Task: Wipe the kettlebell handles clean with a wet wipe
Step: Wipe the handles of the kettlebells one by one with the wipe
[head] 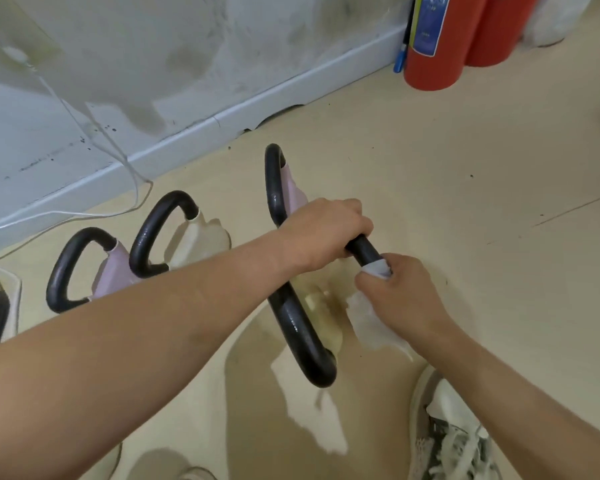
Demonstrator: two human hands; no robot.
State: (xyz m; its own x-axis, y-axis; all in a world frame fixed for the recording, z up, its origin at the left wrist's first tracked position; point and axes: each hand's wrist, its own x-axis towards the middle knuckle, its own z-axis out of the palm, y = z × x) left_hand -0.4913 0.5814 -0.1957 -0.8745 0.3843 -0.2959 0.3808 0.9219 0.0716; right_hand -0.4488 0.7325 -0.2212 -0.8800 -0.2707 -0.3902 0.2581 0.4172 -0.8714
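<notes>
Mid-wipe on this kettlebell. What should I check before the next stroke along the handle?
1. Firm grip of left hand on black handle: ok.
2. wet wipe wrapped round the handle, pinched by right hand: ok.
3. Wipe's loose tail off the floor: cannot tell.
4. Handle under the left hand clean: cannot tell.
5. fire extinguisher far from the work: ok.

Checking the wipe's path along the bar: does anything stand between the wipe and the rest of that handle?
Yes: the left hand grips the handle just beside the wet wipe that the right hand pinches round it, covering the next stretch of bar.
</notes>
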